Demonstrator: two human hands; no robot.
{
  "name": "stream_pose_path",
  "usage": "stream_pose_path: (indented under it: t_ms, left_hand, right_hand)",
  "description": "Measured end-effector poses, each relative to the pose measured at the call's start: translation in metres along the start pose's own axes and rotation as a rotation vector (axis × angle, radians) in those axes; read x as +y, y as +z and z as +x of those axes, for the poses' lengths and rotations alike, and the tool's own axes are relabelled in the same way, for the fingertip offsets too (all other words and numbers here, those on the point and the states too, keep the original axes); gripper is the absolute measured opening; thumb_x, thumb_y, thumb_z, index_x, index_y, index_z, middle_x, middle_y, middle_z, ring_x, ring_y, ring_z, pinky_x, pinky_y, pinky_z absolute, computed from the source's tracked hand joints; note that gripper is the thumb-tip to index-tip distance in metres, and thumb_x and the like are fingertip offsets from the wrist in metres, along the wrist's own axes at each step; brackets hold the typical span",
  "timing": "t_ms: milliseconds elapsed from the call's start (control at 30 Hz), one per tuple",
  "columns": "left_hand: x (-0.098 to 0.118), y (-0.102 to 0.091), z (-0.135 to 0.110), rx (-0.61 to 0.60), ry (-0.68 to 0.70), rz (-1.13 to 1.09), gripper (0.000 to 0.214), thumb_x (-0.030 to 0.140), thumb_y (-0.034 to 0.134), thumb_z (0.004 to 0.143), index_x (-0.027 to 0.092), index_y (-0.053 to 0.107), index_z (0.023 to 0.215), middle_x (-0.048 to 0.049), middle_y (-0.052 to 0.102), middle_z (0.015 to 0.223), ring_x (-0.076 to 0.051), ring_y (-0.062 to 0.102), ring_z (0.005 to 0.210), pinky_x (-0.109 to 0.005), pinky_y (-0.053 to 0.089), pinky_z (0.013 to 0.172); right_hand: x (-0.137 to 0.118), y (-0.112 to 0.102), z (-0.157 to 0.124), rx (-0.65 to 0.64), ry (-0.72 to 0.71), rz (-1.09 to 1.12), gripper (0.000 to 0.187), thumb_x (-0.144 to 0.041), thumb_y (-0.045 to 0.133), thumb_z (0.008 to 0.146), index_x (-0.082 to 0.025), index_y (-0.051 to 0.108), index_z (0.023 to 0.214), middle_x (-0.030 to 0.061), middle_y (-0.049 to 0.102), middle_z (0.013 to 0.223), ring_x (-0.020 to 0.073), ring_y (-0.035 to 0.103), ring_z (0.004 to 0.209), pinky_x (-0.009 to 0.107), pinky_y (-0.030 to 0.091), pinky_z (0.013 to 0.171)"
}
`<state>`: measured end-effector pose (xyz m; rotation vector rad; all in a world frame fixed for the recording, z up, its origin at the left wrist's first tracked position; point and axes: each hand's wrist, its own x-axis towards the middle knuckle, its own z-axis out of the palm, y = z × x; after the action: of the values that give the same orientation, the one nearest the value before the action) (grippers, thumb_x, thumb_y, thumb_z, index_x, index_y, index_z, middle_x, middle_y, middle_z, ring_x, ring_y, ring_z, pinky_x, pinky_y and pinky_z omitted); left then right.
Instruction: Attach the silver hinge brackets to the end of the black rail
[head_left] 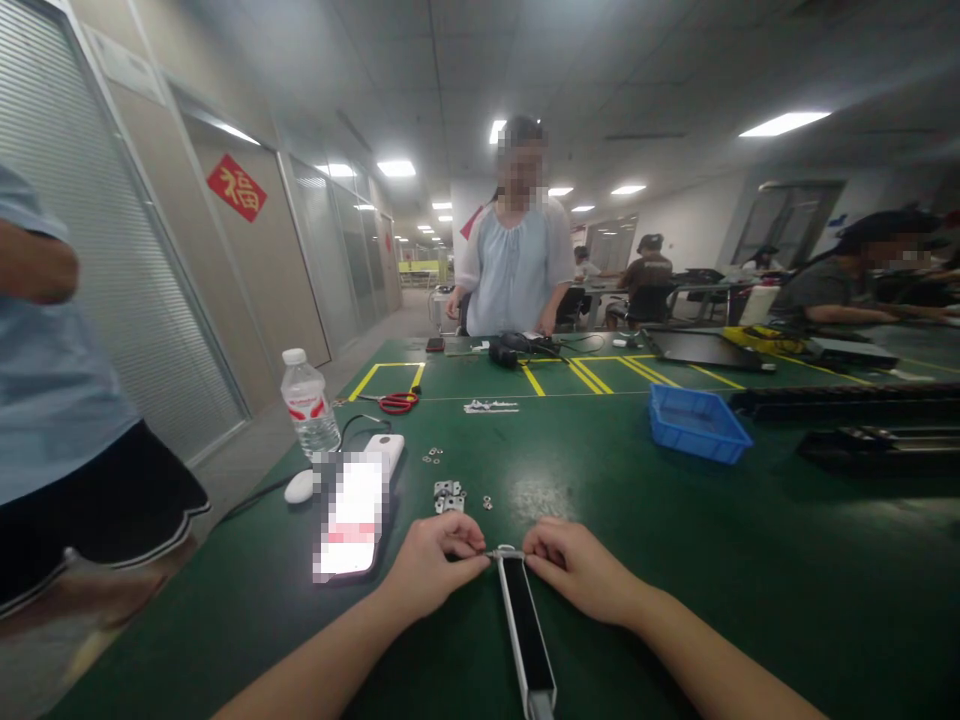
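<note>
Lengthwise at the near edge lies one long black-and-white bar, its far end between two hands. The left hand pinches a small metal piece, seen too poorly to identify, at that end's left corner; the right hand grasps the right corner by its fingertips. Just beyond are two nuts and a cluster of metal brackets. One phone lies close beside the left forearm. Farther left stand one bottle, its red-and-white label illegible, and one pair of scissors; far right, one blue tray. One door sign reads 福.
</note>
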<state>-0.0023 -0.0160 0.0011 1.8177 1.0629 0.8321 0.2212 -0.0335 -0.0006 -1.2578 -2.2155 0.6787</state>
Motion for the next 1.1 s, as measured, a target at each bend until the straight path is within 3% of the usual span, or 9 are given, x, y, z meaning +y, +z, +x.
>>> stream_pose_path:
  t_ms: [367, 567, 1100]
  left_hand:
    - [0.0031, -0.0016, -0.0002, -0.010, 0.042, -0.064, 0.011, 0.022, 0.062, 0.075, 0.013, 0.060, 0.081, -0.0039, 0.069, 0.072, -0.017, 0.069, 0.070, -0.025, 0.051, 0.064]
    - [-0.0018, -0.0011, 0.0009, -0.004, 0.028, -0.006, 0.011, 0.023, 0.066, 0.072, 0.013, 0.062, 0.077, -0.0018, 0.067, 0.066, -0.015, 0.066, 0.064, -0.024, 0.050, 0.061]
    - [-0.0005, 0.0001, 0.0010, 0.010, 0.073, -0.017, 0.010, 0.019, 0.067, 0.069, 0.013, 0.063, 0.077, -0.0043, 0.068, 0.078, -0.016, 0.067, 0.072, -0.028, 0.055, 0.070]
  right_hand:
    - [-0.0017, -0.0002, 0.0010, -0.002, 0.012, -0.011, 0.010, -0.013, 0.055, 0.083, -0.017, 0.061, 0.078, -0.0019, 0.051, 0.069, 0.0120, 0.047, 0.063, 0.022, 0.037, 0.060]
    - [-0.0002, 0.0015, 0.0008, 0.003, 0.000, -0.010, 0.009, -0.013, 0.055, 0.083, -0.017, 0.061, 0.077, -0.0019, 0.051, 0.068, 0.0123, 0.048, 0.064, 0.022, 0.037, 0.060]
    - [0.0006, 0.0006, -0.0001, -0.004, 0.012, -0.008, 0.009, -0.013, 0.055, 0.084, -0.017, 0.061, 0.079, -0.0016, 0.052, 0.070, 0.0123, 0.048, 0.065, 0.022, 0.037, 0.061]
